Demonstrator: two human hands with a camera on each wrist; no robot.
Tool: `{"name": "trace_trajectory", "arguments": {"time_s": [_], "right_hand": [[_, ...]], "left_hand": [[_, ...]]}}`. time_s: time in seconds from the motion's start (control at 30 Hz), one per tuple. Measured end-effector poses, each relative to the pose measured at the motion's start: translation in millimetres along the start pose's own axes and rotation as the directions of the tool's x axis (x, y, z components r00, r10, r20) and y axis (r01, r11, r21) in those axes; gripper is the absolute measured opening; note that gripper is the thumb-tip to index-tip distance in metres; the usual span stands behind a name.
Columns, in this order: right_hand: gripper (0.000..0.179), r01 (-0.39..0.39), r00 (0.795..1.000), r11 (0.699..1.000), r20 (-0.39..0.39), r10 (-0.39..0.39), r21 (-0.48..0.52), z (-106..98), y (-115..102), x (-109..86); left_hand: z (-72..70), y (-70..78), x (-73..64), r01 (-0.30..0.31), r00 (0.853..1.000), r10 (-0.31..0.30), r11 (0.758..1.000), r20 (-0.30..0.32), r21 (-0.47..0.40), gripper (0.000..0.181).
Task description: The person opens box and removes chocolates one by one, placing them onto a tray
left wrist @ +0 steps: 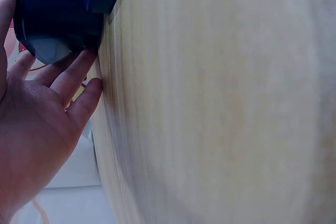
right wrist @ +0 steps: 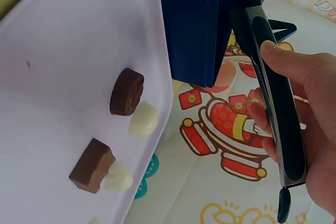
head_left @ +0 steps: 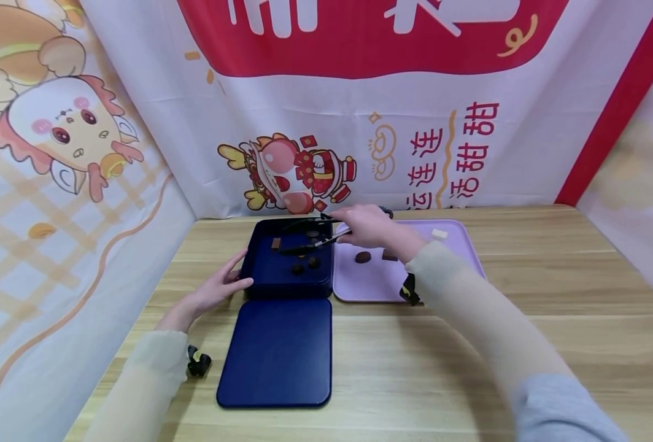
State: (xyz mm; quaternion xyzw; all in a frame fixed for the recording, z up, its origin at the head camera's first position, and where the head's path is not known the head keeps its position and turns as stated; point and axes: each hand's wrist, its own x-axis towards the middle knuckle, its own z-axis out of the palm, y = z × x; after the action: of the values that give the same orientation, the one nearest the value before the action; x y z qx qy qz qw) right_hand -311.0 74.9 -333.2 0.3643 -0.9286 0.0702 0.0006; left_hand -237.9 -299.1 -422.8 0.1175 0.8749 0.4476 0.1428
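Note:
My right hand (head_left: 367, 226) grips a pair of black and silver tongs (right wrist: 278, 108), whose dark tips reach over the dark blue box (head_left: 288, 290). Inside the box lie a brown rectangular chocolate (head_left: 275, 244) and several dark round chocolates (head_left: 297, 269), partly covered by the tongs. My left hand (head_left: 221, 288) rests its extended fingers against the box's left wall. On the lilac tray (head_left: 365, 287) to the right sit a round ridged chocolate (right wrist: 126, 92), a brown block chocolate (right wrist: 92, 165) and white pieces (right wrist: 143, 119). Whether the tongs hold a chocolate I cannot tell.
A flat dark blue lid (head_left: 275, 356) lies on the wooden table (head_left: 404, 380) in front of the box. Behind box and tray hangs a printed cloth (head_left: 194, 153), close to the table's back edge. My right forearm crosses over the tray.

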Motion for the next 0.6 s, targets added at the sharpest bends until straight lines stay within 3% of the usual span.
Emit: {"name": "trace_trajectory", "arguments": {"time_s": [0.6], "right_hand": [[0.061, -0.057, 0.992, 0.996, 0.107, 0.065, -0.071, 13, -19, 32.5]], "left_hand": [[0.5, 2.3, 0.0, -0.004, 1.0, 0.004, 1.0, -0.003, 0.002, 0.079]]}}
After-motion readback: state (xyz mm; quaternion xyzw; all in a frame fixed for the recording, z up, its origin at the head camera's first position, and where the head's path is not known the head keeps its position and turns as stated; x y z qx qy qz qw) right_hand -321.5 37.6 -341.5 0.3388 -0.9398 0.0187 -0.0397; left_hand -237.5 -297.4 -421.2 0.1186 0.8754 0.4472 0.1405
